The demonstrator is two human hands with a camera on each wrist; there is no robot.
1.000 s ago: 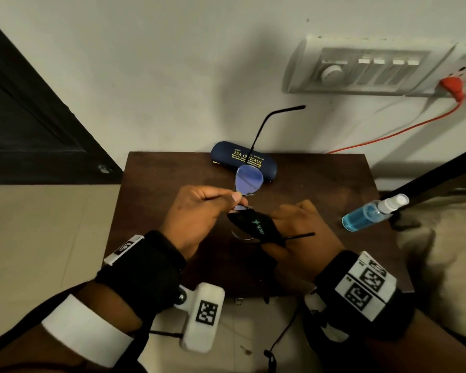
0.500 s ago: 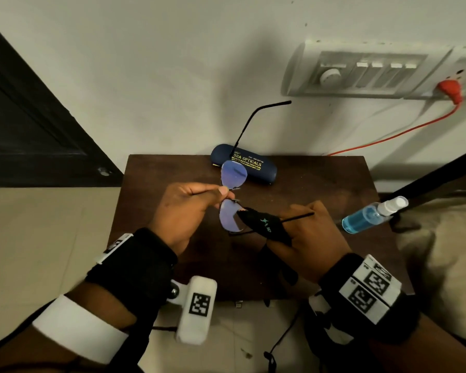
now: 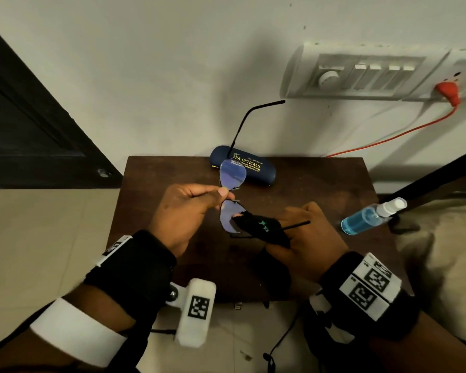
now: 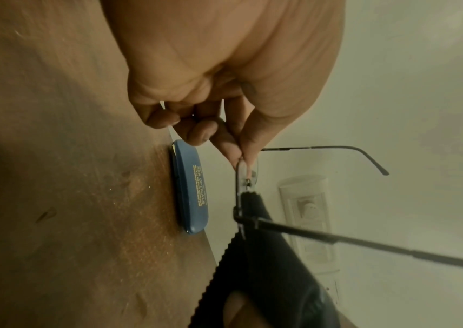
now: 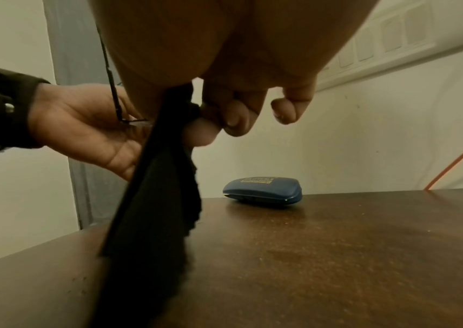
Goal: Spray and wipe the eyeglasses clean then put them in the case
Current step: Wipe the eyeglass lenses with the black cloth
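Gripwise, I have my left hand (image 3: 183, 211) pinching the eyeglasses (image 3: 232, 196) at the bridge between thumb and forefinger, held up over the desk (image 3: 320, 184). My right hand (image 3: 307, 235) has its grip closed on a black cloth (image 3: 264, 230), folded over the near lens.

Going by size: the dark wooden desk stands against a pale wall (image 3: 172, 76) with a switch panel (image 3: 374, 74) and an orange cord (image 3: 401, 130); a dark door (image 3: 24, 130) is to the left.

On the desk's far edge lies the blue case (image 3: 249, 168), shut, its long axis running left to right, beyond both hands and slightly nearer my left. The spray bottle (image 3: 369, 218) lies tipped at the right edge.

The eyeglasses run front to back, far lens uncovered, both arms unfolded. I judge that far lens still needs wiping.
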